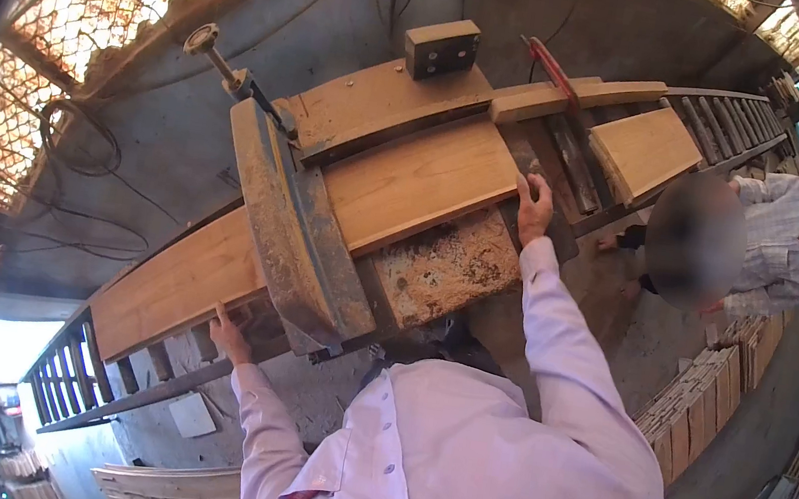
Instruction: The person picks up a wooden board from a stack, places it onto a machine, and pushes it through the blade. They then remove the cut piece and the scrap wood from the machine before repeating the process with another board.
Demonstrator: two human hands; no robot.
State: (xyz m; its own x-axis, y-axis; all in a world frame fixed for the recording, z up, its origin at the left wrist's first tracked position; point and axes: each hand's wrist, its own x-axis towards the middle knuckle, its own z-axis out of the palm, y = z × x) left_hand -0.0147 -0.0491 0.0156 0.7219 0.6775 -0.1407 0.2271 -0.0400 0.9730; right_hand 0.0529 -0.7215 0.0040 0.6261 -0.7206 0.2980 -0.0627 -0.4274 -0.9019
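A long, wide wooden board (428, 185) lies on the machine's bed and passes beneath a dusty metal crosspiece (294, 226). Its left part stretches out over the roller frame. My right hand (534, 212) grips the board's right end at the near corner, thumb and fingers against the end. At the near edge, left of the crosspiece, my left hand (229, 336) holds the same board, fingertips at its edge and the rest of the hand below it. A wooden fence (387, 112) runs along the board's far side.
Sawdust covers the machine table (448, 266) before me. A red clamp (551, 71) grips a wooden rail at the back. More boards (645, 151) rest on rollers to the right, near a person in a checked shirt (774, 243). Stacked wood (701, 410) stands below.
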